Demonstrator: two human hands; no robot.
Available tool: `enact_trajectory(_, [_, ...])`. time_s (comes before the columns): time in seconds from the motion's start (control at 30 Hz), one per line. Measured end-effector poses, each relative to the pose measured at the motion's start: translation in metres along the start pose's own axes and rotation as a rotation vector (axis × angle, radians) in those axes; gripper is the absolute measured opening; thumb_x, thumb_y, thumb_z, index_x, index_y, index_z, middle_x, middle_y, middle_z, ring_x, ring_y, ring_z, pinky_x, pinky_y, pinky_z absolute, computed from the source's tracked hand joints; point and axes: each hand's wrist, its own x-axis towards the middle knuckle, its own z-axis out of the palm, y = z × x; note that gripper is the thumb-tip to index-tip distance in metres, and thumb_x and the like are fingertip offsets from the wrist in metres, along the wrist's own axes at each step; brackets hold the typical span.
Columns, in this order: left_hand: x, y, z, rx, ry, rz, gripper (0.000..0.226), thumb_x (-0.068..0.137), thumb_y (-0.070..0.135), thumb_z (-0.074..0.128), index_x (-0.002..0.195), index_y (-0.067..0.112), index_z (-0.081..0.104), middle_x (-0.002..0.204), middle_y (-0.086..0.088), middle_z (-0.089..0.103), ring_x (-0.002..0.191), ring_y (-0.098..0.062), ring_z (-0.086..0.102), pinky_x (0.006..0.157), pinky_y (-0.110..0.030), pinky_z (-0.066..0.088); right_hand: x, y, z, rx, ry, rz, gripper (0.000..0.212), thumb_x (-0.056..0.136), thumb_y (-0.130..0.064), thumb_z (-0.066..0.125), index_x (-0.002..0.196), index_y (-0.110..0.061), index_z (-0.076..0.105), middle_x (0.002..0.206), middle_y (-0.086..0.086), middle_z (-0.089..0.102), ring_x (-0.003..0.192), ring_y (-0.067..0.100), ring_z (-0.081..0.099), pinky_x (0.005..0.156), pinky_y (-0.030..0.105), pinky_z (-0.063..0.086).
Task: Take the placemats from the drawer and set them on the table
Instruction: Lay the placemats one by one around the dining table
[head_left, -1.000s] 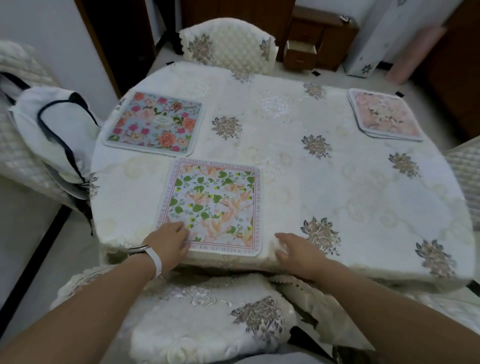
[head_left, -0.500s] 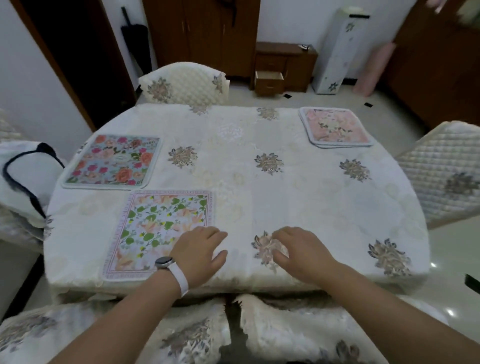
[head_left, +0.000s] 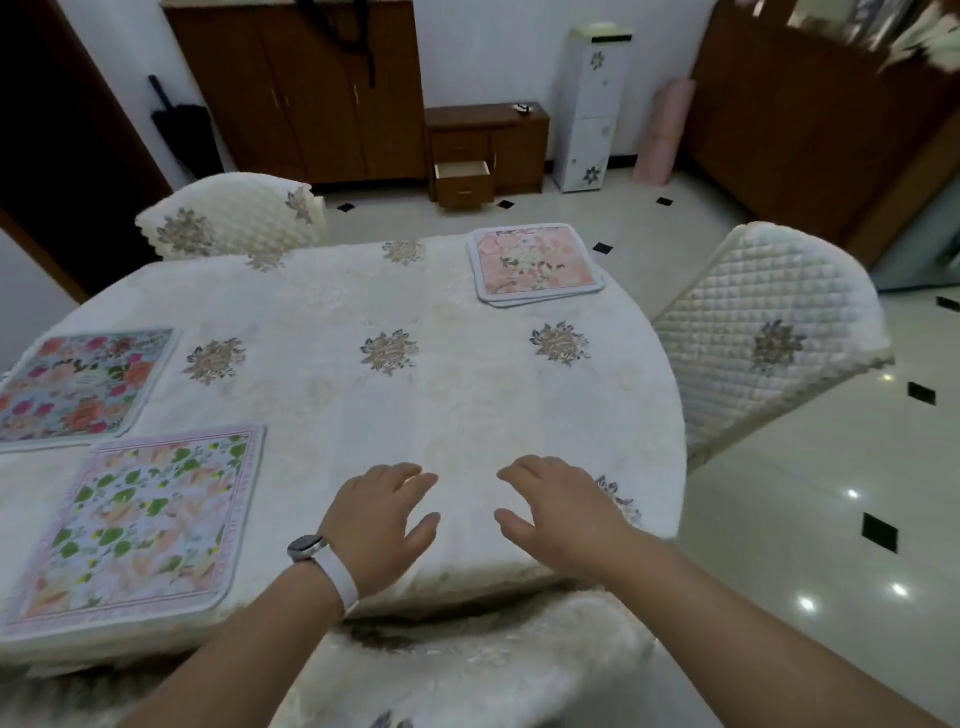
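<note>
A white-clothed table fills the view. A green-leaf placemat lies flat at its near left edge, and a placemat with red and pink flowers sits just beyond it. A small pile of pink placemats rests at the far right corner. My left hand, with a white wristband, hovers over the near edge with relaxed fingers and holds nothing. My right hand is beside it, fingers spread and empty. An open drawer shows in the small wooden cabinet at the far wall.
Quilted chairs stand at the far left, at the right and directly below me. A white floral cabinet and a pink roll stand by the back wall. Glossy tiled floor lies to the right.
Both hands left the green-leaf placemat and moved right along the near table edge. The view swung right and up, showing more of the room.
</note>
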Motion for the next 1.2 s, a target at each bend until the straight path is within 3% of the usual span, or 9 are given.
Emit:
enact_trajectory(0.27, [0.018,0.03,-0.008,0.022,-0.003,0.024,0.05,0.085,0.052,0.043,0.12,0.024,0.066,0.118,0.002,0.068,0.102,-0.021,0.066,0.08,-0.04,0.055,-0.011,0.038,-0.016,0.035,0.045,0.067,0.052,0.098,-0.05,0.04,0.144,-0.025,0.042,0.144,-0.009,0.044,0.126,0.016,0.042,0.107,0.034,0.032])
enact_trajectory(0.63, [0.062,0.054,0.006,-0.066,-0.031,0.161,0.054,0.087,0.054,0.039,0.127,0.023,0.061,0.124,0.0,0.065,0.109,-0.024,0.062,0.085,-0.042,0.051,-0.038,0.065,-0.032,-0.012,0.126,0.313,0.05,0.098,-0.046,0.042,0.142,-0.023,0.046,0.14,-0.004,0.05,0.124,0.021,0.046,0.103,0.037,0.037])
enact_trajectory(0.93, [0.132,0.145,0.02,-0.045,-0.067,0.307,0.052,0.089,0.049,0.038,0.126,0.021,0.062,0.123,-0.002,0.066,0.107,-0.025,0.064,0.083,-0.042,0.053,-0.078,0.165,-0.046,0.042,0.167,0.457,0.052,0.097,-0.05,0.04,0.141,-0.022,0.046,0.139,-0.003,0.05,0.123,0.022,0.048,0.102,0.041,0.04])
enact_trajectory(1.2, [0.233,0.311,0.056,-0.079,-0.054,0.442,0.046,0.088,0.044,0.046,0.122,0.018,0.063,0.125,-0.008,0.064,0.105,-0.03,0.064,0.078,-0.043,0.055,-0.143,0.325,-0.078,0.057,0.238,0.496,0.046,0.093,-0.049,0.041,0.131,-0.025,0.053,0.128,-0.003,0.057,0.117,0.022,0.05,0.098,0.039,0.039])
